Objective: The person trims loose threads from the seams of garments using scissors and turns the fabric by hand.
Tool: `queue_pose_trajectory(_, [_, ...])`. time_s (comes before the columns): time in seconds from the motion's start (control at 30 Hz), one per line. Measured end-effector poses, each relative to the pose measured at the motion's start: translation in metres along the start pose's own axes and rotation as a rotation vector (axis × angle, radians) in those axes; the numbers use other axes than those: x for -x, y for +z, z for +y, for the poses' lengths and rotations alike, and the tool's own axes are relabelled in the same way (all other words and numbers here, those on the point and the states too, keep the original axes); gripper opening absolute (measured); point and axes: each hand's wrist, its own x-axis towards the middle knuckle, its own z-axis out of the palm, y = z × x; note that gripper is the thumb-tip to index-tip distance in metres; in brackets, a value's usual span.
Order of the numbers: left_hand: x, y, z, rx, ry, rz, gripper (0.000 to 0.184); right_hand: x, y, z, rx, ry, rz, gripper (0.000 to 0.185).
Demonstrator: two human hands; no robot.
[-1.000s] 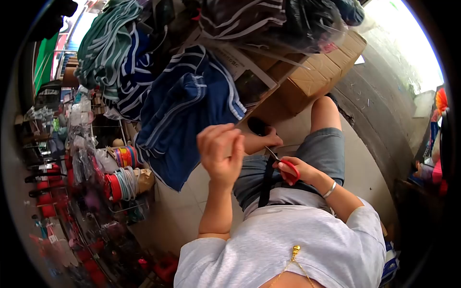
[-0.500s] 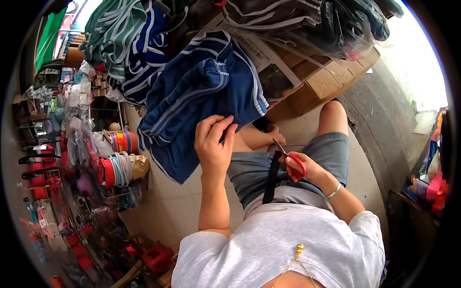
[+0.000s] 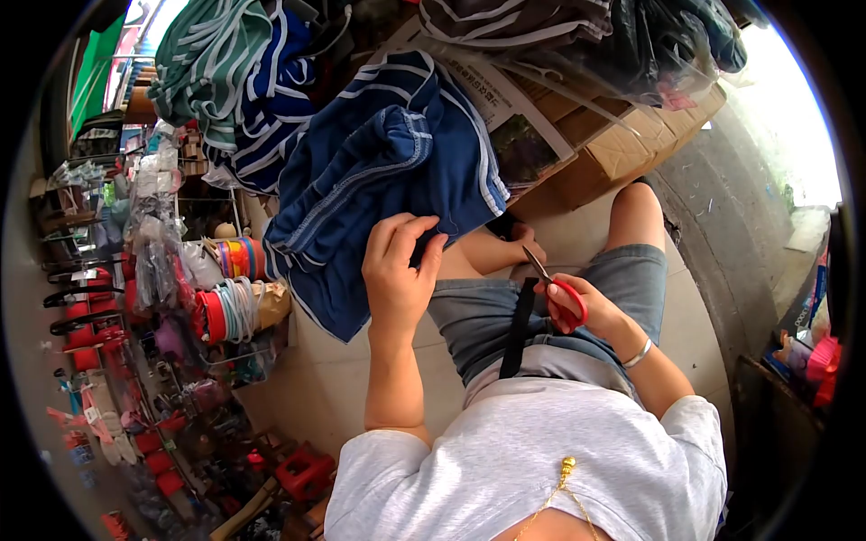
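A navy blue garment with white stripes and pale stitched seams is draped over the front of the pile. My left hand is at its lower edge, thumb and forefinger drawn together on the cloth. A thin loose thread curls from the fabric beside those fingertips. In my right hand are red-handled scissors, held above my lap with the blades pointing up and left, apart from the garment. A black strap hangs beside the scissors over the grey shorts.
Green and blue striped garments are heaped at the upper left. Brown striped cloth and black plastic bags lie on a cardboard box. Shelves with cord spools fill the left; a red stool stands below.
The view has shifted slightly. My left hand stays at the garment's edge, its fingers barely moved. My right hand still holds the scissors over my lap.
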Motion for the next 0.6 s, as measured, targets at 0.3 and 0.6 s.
queue_pose_trajectory(0.3, [0.011,0.017,-0.006,-0.117,0.104,0.121,0.017,-0.003,0.000,-0.001,-0.005,0.003,0.005,0.046])
queue_pose_trajectory(0.6, [0.015,0.014,-0.006,0.026,0.053,0.070,0.004,-0.003,-0.003,0.001,-0.005,-0.009,0.025,0.042])
